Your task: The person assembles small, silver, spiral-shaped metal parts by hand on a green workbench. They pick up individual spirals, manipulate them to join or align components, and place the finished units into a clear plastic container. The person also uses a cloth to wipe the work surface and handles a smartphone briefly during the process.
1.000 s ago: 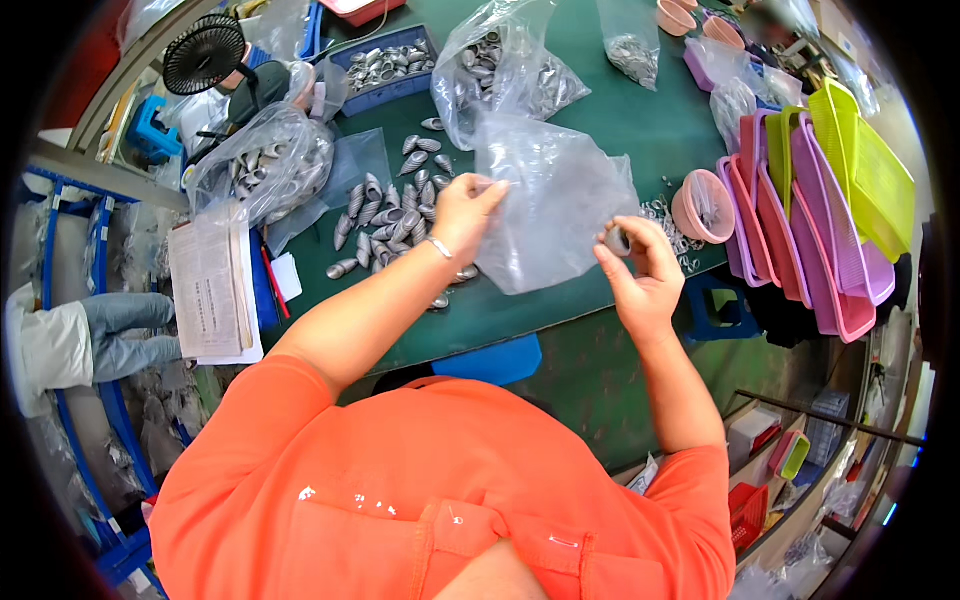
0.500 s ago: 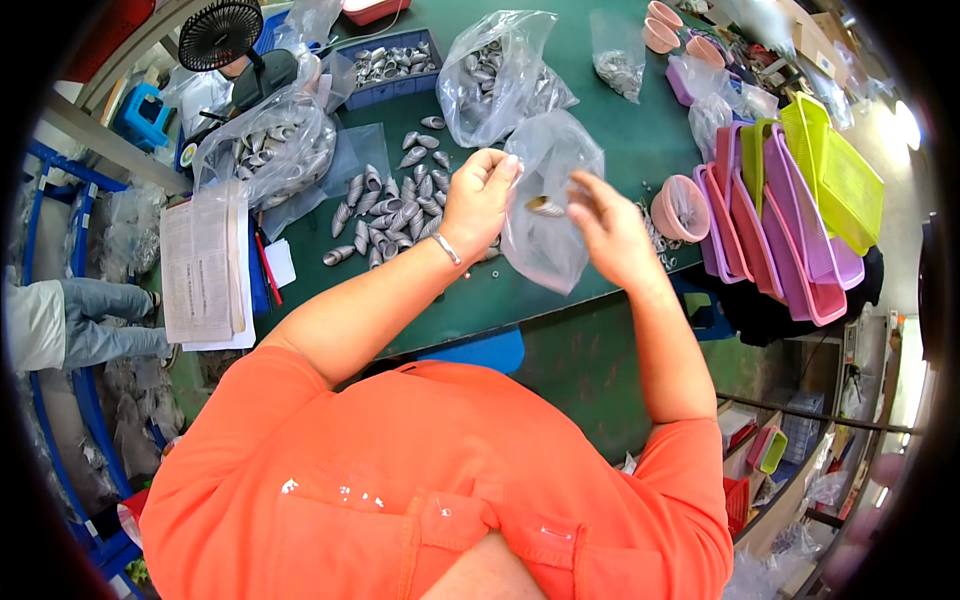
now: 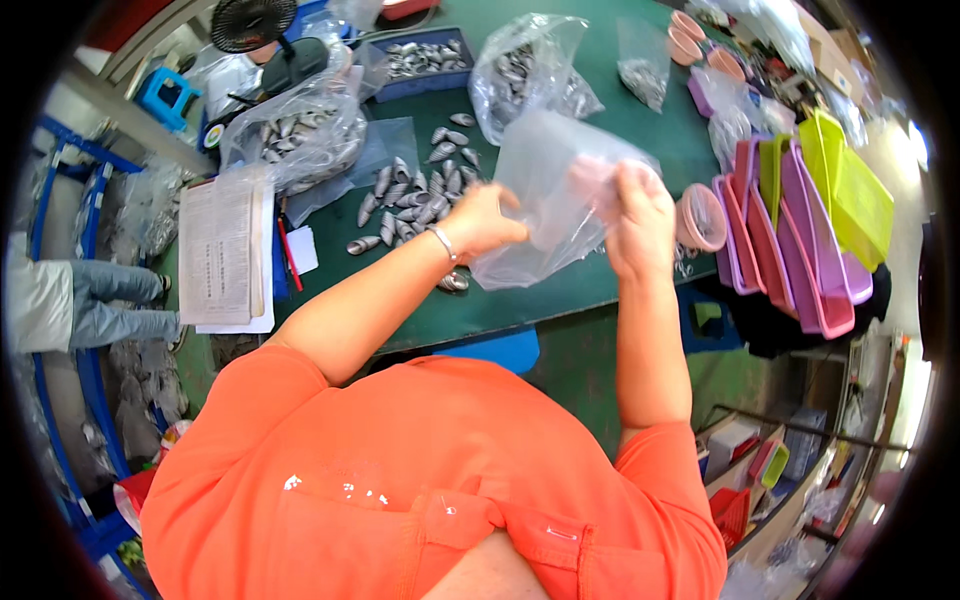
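A clear plastic bag (image 3: 545, 165) hangs above the green table, spread out between my hands. My right hand (image 3: 640, 215) grips its right side, with the fingers showing blurred through the film. At the bag's left edge is my left hand (image 3: 478, 222), its thumb and forefinger apart in a curve. Just below that wrist, one grey ribbed metal piece (image 3: 453, 282) lies near the table's front edge. A loose pile of similar grey ribbed metal pieces (image 3: 425, 205) lies beyond my left hand, partly hidden by it.
Filled plastic bags (image 3: 300, 150) and a blue bin (image 3: 420, 68) of metal pieces stand at the far left, beside papers (image 3: 226, 250) and a black fan (image 3: 252, 25). Stacked coloured baskets (image 3: 790, 235) and a pink cup (image 3: 700, 217) border the right side of the green table (image 3: 400, 310).
My left hand has come away from the bag's upper edge and lowered. My right hand, formerly open beside a metal piece, now grips the bag, which has spread rightward. That piece no longer shows there.
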`<move>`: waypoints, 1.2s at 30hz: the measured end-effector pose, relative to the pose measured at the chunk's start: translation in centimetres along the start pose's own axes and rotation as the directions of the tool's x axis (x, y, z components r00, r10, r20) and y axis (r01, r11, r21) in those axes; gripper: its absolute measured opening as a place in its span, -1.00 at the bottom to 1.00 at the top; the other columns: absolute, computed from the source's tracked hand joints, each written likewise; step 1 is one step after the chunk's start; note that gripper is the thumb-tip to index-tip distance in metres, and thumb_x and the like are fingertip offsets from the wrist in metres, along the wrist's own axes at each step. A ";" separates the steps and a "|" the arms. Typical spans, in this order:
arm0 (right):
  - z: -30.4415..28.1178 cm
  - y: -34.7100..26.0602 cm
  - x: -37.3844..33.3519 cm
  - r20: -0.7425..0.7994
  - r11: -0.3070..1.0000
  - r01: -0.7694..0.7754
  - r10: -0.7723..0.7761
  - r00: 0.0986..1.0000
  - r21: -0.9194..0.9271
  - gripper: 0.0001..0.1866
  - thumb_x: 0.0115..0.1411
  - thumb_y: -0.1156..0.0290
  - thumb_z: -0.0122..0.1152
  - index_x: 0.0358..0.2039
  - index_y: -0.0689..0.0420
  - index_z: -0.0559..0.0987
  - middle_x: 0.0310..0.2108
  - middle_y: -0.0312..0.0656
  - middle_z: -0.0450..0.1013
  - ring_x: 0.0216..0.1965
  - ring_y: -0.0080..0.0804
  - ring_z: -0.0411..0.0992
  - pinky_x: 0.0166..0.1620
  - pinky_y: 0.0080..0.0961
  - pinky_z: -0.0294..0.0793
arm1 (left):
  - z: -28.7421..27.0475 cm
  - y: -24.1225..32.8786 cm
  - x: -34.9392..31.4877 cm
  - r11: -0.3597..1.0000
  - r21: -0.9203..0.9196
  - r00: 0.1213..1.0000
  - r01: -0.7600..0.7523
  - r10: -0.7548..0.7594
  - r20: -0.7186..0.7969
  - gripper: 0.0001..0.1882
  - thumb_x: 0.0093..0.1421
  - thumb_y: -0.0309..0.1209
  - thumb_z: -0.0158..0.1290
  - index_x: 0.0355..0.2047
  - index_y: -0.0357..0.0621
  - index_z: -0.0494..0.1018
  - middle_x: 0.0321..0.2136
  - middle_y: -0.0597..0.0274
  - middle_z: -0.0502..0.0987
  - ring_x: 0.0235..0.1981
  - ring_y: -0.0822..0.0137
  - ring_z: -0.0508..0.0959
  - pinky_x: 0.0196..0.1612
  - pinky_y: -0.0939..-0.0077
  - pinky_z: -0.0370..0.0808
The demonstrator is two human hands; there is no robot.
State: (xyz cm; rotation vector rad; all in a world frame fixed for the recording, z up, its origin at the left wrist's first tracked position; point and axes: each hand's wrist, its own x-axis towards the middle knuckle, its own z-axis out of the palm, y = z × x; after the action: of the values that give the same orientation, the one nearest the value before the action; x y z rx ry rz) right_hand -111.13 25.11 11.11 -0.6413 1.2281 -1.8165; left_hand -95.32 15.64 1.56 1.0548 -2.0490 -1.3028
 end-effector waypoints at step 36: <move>-1.2 6.4 -16.0 -0.446 0.948 -0.012 0.162 0.880 0.319 -0.68 0.33 0.27 -0.06 -0.12 0.27 0.47 -0.17 -0.04 0.50 -0.16 -0.21 0.48 -0.02 -0.21 0.47 | -5.5 -5.7 -4.8 0.553 -0.494 0.462 0.671 0.209 0.862 -0.76 0.29 -0.33 -0.03 -0.20 -0.28 0.44 -0.34 0.19 0.54 -0.25 0.37 0.54 -0.09 0.42 0.48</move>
State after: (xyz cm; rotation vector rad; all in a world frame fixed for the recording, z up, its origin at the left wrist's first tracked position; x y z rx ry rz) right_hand -101.42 38.23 5.36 0.0420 1.2089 -2.0971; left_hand -86.48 15.21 -1.24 0.1881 -1.3227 -3.0537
